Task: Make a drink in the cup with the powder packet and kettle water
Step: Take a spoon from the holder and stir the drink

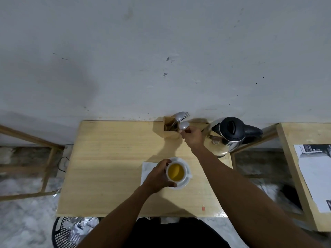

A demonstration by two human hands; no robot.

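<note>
A white cup (186,173) holding yellow liquid stands on a white saucer (182,187) over a white napkin (147,168) on the wooden table (111,169). My left hand (159,176) grips the cup's left side. My right hand (192,137) is at the back of the table, fingers closed on a metal spoon (184,125) with its bowl up, right beside the wooden cutlery holder (169,134). A steel kettle (227,136) with a black lid stands to the right of that hand. No powder packet is in view.
Another spoon and a fork (180,115) stick out of the holder. A second wooden table (286,158) with printed paper (315,176) is at the right. A black mesh bin (62,231) sits on the floor at lower left, a wooden frame (46,158) at far left.
</note>
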